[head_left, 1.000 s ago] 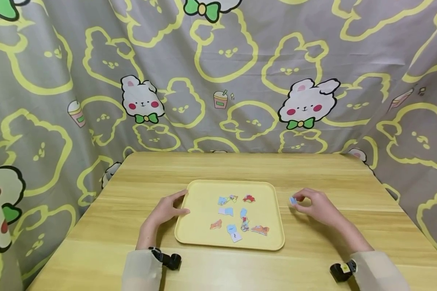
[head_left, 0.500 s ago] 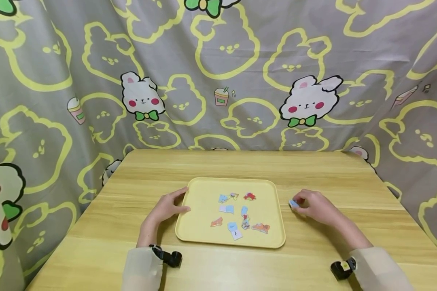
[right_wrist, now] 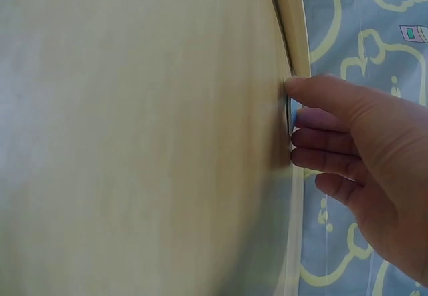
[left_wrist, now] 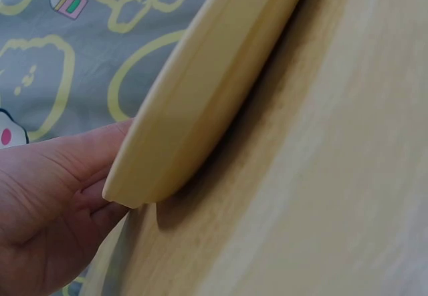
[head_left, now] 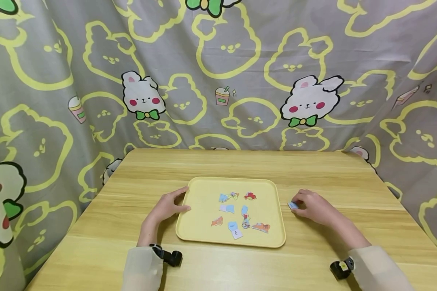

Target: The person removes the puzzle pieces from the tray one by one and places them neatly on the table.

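My left hand (head_left: 167,207) holds the left edge of a yellow tray (head_left: 200,236), its thumb at the rim; in the left wrist view the fingers go partly out of sight behind the tray's side (left_wrist: 194,102). To the right of the tray, my right hand (head_left: 315,205) pinches a small light-blue puzzle piece (head_left: 292,205) low over the tabletop. Only a sliver of that piece shows by the fingertips in the right wrist view. On the tray lie several cut puzzle pieces, among them a red one (head_left: 250,196), an orange one (head_left: 261,228) and a white-and-blue pair (head_left: 227,208).
The wooden table (head_left: 240,268) reaches back to a grey curtain (head_left: 247,121) printed with yellow bear outlines and white rabbits. A small black camera sits on each wrist, the left one (head_left: 171,258) and the right one (head_left: 340,269).
The light-blue piece in my right hand has tipped flatter and come down slightly toward the table. My left hand and the tray keep their places; the head view shifts a little.
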{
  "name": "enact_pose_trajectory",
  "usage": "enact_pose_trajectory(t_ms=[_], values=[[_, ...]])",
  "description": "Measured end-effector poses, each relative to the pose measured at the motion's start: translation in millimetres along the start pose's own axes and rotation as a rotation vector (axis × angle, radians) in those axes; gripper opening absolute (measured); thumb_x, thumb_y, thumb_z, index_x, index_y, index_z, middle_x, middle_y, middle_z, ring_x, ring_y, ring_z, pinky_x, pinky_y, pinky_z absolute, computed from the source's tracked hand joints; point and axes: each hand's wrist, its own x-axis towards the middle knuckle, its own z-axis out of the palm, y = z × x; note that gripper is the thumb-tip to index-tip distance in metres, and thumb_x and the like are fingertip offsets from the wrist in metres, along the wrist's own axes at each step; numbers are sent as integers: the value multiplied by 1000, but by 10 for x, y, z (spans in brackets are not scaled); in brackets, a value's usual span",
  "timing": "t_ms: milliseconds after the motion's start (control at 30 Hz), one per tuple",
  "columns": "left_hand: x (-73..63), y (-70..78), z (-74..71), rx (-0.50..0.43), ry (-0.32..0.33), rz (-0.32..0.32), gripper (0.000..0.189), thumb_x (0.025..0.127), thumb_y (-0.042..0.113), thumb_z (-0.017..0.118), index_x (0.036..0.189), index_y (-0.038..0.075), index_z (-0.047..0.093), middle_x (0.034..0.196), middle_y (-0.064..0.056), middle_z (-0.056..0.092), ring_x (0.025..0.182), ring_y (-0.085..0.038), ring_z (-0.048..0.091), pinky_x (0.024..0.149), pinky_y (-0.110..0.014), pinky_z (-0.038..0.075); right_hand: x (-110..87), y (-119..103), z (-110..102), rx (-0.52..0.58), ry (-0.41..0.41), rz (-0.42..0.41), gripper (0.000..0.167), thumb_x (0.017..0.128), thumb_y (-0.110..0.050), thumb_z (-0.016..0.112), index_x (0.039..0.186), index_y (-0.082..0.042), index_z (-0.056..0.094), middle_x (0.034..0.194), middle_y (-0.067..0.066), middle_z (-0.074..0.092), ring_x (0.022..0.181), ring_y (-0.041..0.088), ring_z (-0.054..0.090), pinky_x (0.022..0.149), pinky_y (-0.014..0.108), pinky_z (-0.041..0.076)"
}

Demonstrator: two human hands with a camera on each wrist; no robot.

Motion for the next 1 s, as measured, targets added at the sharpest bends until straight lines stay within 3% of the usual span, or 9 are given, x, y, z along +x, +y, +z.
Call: enact_pose_trajectory(t_ms=[667, 1000], values=[[-1, -5, 5, 0, 0, 3, 74, 85, 23, 77, 150, 11, 42, 155, -17, 39, 145, -39, 32, 117, -55, 33, -17, 27, 20, 30, 15, 8, 34, 82, -20, 78, 108, 2, 73, 90, 1, 64, 74, 5, 51, 62, 22, 47], [-6, -5, 2, -10, 3, 1, 74, 85, 22, 77, 150, 11, 42, 155, -18, 39, 145, -40, 31, 117, -55, 33, -115, 42, 35, 166, 136, 41, 37, 81, -21, 80, 110, 1, 73, 90, 1, 67, 72, 3, 51, 61, 20, 45]])
